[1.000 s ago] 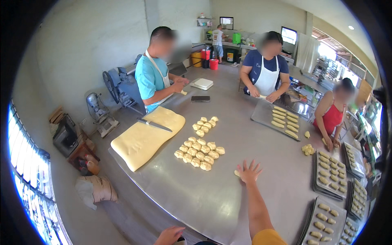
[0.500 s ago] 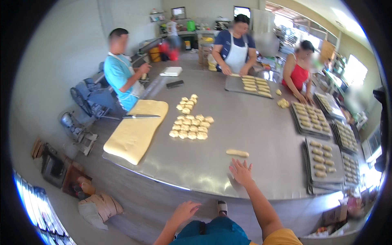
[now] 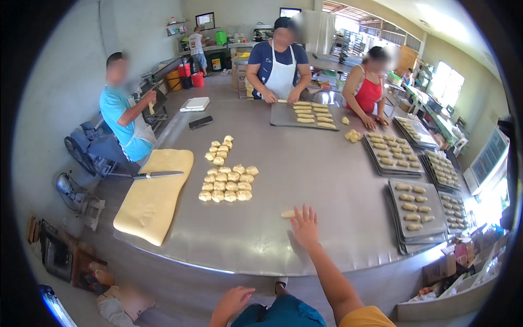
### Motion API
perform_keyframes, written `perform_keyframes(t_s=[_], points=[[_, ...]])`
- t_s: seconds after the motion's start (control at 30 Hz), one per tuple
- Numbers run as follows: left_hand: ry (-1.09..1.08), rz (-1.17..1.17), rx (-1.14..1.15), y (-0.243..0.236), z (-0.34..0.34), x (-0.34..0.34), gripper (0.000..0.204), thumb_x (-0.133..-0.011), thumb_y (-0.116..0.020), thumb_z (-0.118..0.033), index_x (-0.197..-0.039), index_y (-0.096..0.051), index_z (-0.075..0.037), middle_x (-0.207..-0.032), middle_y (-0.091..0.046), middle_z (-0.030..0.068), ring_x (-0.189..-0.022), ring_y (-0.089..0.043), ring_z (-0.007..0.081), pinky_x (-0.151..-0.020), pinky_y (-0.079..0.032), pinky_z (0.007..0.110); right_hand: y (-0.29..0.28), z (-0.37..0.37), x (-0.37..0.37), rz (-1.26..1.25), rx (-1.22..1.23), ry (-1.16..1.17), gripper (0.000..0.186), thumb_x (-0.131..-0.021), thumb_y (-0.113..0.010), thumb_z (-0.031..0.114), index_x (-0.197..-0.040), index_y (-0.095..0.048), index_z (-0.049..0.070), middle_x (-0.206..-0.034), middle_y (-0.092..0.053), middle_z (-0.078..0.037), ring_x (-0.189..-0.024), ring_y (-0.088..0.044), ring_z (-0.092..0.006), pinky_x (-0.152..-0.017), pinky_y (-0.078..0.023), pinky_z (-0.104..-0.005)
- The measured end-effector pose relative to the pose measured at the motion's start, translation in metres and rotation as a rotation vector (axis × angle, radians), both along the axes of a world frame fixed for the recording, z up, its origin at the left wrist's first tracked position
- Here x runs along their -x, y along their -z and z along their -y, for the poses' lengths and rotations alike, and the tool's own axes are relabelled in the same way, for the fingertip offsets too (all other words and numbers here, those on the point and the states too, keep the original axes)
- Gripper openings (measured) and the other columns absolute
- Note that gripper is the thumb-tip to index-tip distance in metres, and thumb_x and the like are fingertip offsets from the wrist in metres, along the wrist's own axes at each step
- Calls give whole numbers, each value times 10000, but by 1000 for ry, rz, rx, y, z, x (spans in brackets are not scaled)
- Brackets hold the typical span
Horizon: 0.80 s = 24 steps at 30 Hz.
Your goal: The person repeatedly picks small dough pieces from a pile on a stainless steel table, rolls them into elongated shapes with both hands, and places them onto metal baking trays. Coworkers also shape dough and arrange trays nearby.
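My right hand (image 3: 305,228) reaches out over the steel worktable (image 3: 261,240), palm down with its fingers stretched and spread. Its fingertips are at a small dough roll (image 3: 287,214), partly covered by the hand; whether they press on it I cannot tell. Off the table's front edge, my left hand (image 3: 236,300) hangs near my body with loosely extended fingers, holding nothing. Farther left sit several dough balls (image 3: 226,185) in rows, with a smaller group of dough balls (image 3: 219,151) behind them.
A large dough slab (image 3: 150,201) with a knife (image 3: 158,174) on it covers the table's left end. Trays of shaped dough (image 3: 417,210) are stacked at the right. Three co-workers stand around the table; one handles rolls on a tray (image 3: 280,117). A white scale (image 3: 194,104) sits at the far left.
My view has shifted, so the table sits differently in the picture. My right hand has come onto the dough roll and now hides part of it. My left hand stays low by my body.
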<state>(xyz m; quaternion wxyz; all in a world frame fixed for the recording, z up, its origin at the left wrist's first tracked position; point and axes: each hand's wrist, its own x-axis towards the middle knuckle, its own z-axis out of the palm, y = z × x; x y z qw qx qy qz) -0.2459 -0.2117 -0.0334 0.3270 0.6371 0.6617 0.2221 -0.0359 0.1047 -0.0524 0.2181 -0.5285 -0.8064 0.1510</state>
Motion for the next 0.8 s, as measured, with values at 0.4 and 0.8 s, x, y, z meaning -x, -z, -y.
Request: perform_keyframes(t_s=[0.4, 0.8], points=[[-229, 43, 79, 6, -42, 21, 269, -960, -617, -218, -1189, -705, -107, -935, -693, 178, -903, -650, 342, -793, -515, 392, 1, -164, 80, 207, 23, 225, 800, -878, -495, 721, -1555, -357, 318, -1668, -88, -185, -1512, -9, -484, -1170, 8, -677], [-83, 422, 456, -30, -23, -29, 288, -1008, -558, -249, -1241, -681, -130, -949, -721, 155, -772, -696, 263, -720, -539, 364, -10, -49, 44, 337, 172, 35, 804, -860, -449, 794, -1537, -375, 366, -1623, -165, -281, -1471, -91, -563, -1164, -68, -674]])
